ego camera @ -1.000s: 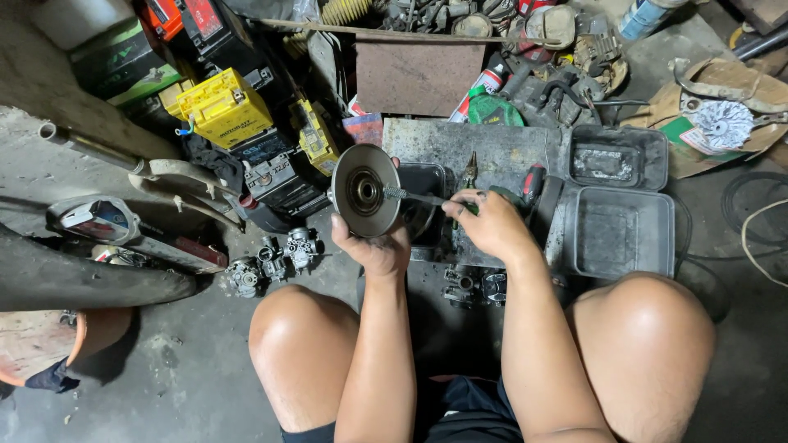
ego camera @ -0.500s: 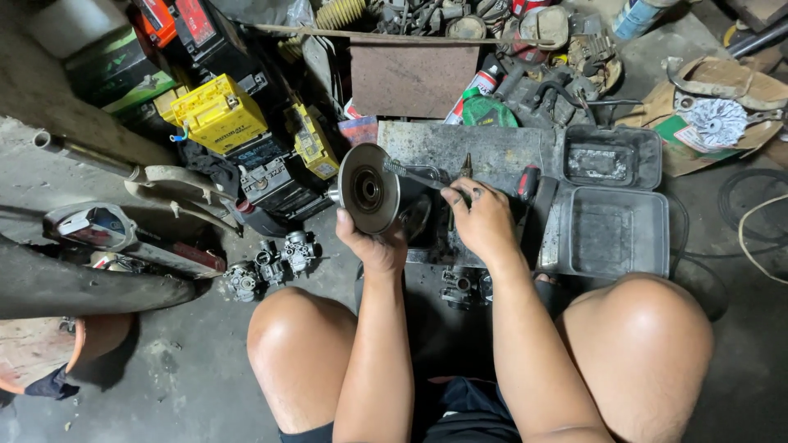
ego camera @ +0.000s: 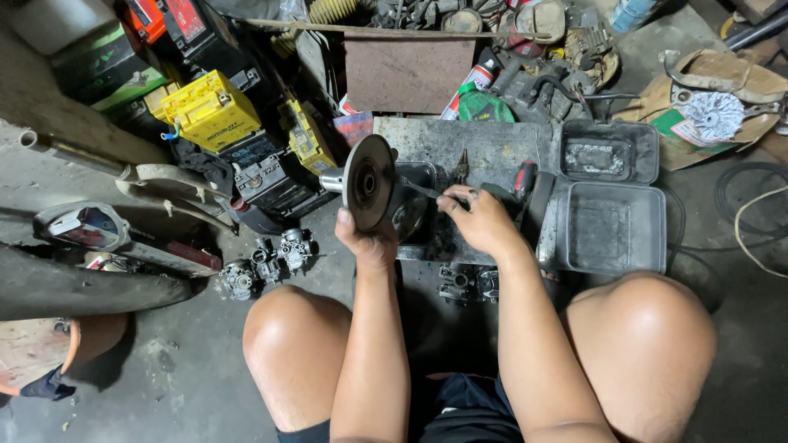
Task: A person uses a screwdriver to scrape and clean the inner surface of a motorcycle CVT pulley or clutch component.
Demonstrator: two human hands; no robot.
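A round metal pulley disc (ego camera: 368, 182) with a short hub stands on edge above the person's knees, over the near rim of a dark parts tray (ego camera: 414, 215); the left hand (ego camera: 367, 239) grasps its lower edge, thumb pressed on the face. The right hand (ego camera: 478, 218) is closed around a thin metal tool (ego camera: 421, 190) whose tip reaches behind the disc. Just right lies an open grey metal case (ego camera: 611, 201); left, yellow batteries (ego camera: 210, 110); carburettors (ego camera: 267, 261) sit on the concrete floor (ego camera: 148, 385) near the left knee.
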